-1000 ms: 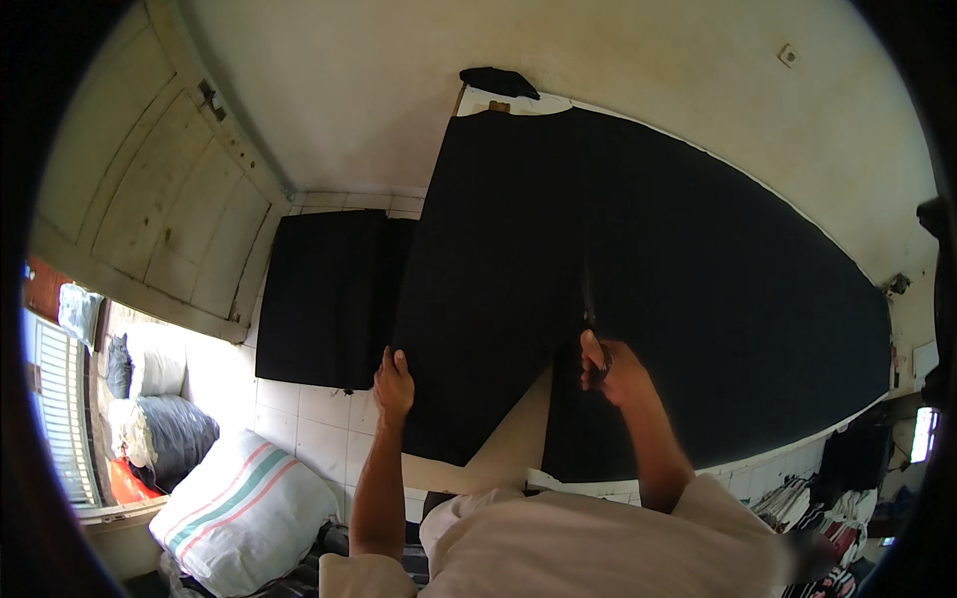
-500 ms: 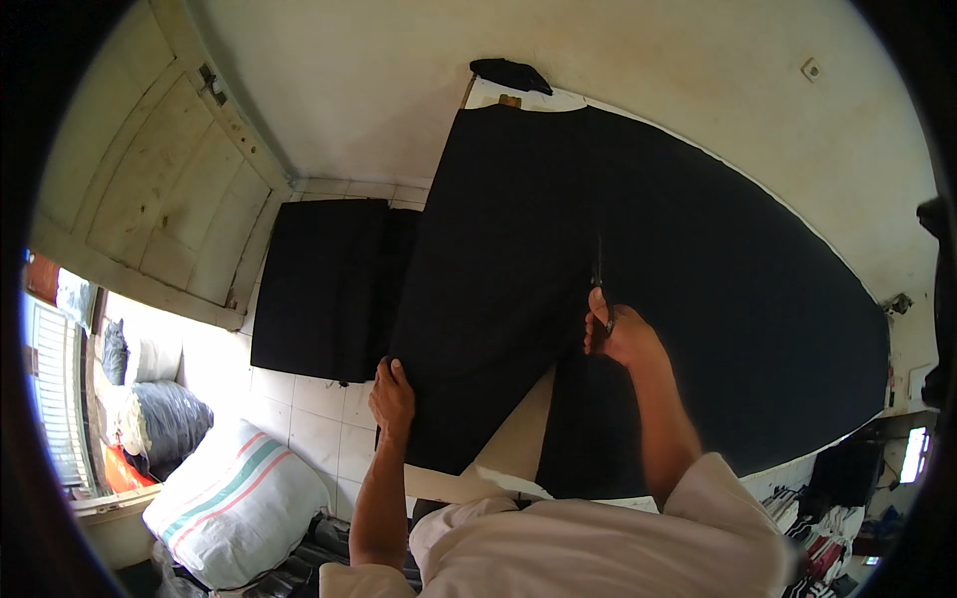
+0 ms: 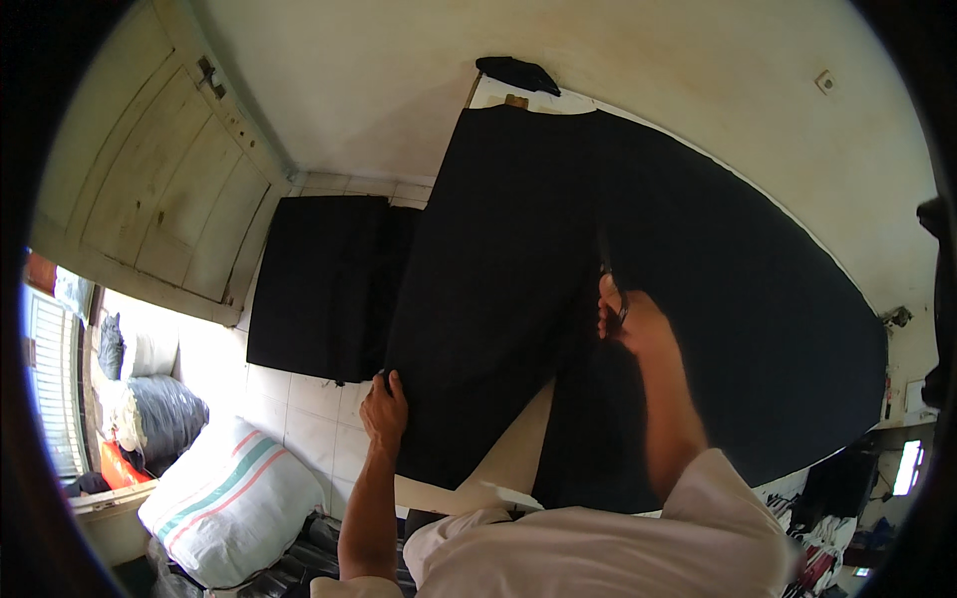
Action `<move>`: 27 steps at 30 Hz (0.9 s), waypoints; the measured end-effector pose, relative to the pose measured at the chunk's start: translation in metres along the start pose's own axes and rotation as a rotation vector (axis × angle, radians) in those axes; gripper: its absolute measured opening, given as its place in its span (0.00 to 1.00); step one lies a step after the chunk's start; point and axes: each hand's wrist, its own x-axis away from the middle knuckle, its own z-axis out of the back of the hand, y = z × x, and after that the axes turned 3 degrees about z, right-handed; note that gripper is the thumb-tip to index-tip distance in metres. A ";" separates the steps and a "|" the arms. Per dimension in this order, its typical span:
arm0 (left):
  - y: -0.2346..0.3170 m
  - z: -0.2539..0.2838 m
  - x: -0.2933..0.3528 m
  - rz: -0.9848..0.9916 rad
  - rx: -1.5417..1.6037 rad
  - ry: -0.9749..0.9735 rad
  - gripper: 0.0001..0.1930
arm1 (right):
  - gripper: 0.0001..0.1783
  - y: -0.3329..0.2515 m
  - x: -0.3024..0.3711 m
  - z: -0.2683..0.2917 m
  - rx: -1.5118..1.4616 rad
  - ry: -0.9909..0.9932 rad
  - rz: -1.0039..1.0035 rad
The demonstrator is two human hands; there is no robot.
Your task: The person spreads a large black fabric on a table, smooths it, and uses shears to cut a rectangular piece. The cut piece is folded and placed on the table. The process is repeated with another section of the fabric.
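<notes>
Black fabric [image 3: 738, 319] covers most of the table [image 3: 518, 453], split by a cut that runs from the near edge up toward the middle. In that cut my right hand [image 3: 626, 311] grips a pair of scissors [image 3: 624, 304], its dark blades pointing away from me and hard to make out against the cloth. My left hand [image 3: 385, 409] lies at the left edge of the separated left piece [image 3: 488, 299], thumb and fingers pinching its border. Bare table shows in the wedge between the two pieces.
A folded black cloth stack [image 3: 314, 284] lies left of the table, above tiled floor [image 3: 309, 429]. A stuffed white sack with stripes [image 3: 234, 503] sits lower left, near an open door [image 3: 150, 189]. A small black cloth [image 3: 518, 74] rests at the far table corner by the wall.
My right hand with the scissors has moved slightly farther away and to the right, lengthening the cut. My left hand has shifted a little nearer and left, still at the cloth's edge.
</notes>
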 end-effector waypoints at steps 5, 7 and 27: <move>0.001 0.002 -0.001 0.002 -0.043 -0.018 0.29 | 0.38 -0.018 -0.031 0.002 -0.106 -0.089 0.036; 0.002 0.003 -0.001 0.015 -0.052 -0.045 0.29 | 0.37 -0.019 -0.041 0.001 -0.047 -0.028 0.027; 0.008 0.004 -0.004 0.069 -0.074 -0.041 0.24 | 0.38 -0.076 -0.128 0.013 0.002 0.029 0.048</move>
